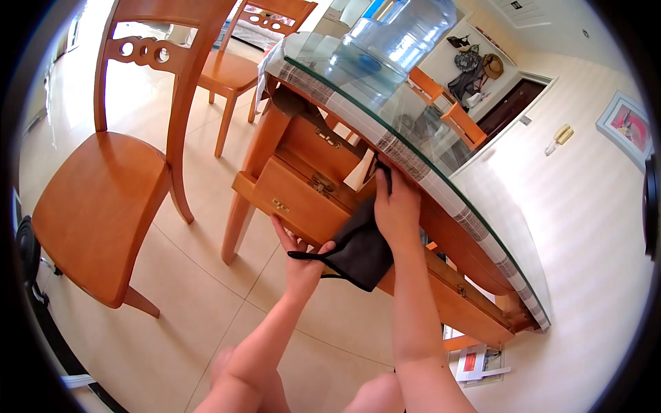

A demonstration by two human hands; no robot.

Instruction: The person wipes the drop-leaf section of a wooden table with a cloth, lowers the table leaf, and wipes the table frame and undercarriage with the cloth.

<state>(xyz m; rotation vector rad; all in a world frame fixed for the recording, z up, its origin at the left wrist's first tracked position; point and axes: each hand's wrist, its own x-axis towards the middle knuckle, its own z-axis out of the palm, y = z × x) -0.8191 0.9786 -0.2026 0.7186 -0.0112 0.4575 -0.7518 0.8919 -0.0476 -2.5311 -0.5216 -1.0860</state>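
Observation:
A dark grey cloth item with black edging [358,253] hangs at the side of the wooden table. My left hand [299,258] is under the wooden apron panel [296,199], its thumb over the cloth's black strap and its index finger stretched against the panel. My right hand [399,206] pinches the upper part of the cloth near the table's edge, beside a pale wooden block [359,172]. Brass-coloured hardware [321,184] shows on the panel's upper edge. The inside of the table frame behind the cloth is partly hidden.
A glass top [385,113] over a checked cloth covers the table, with a large water bottle [406,34] on it. One wooden chair [103,206] stands at the left, another [231,72] behind. Papers [475,365] lie low at the right.

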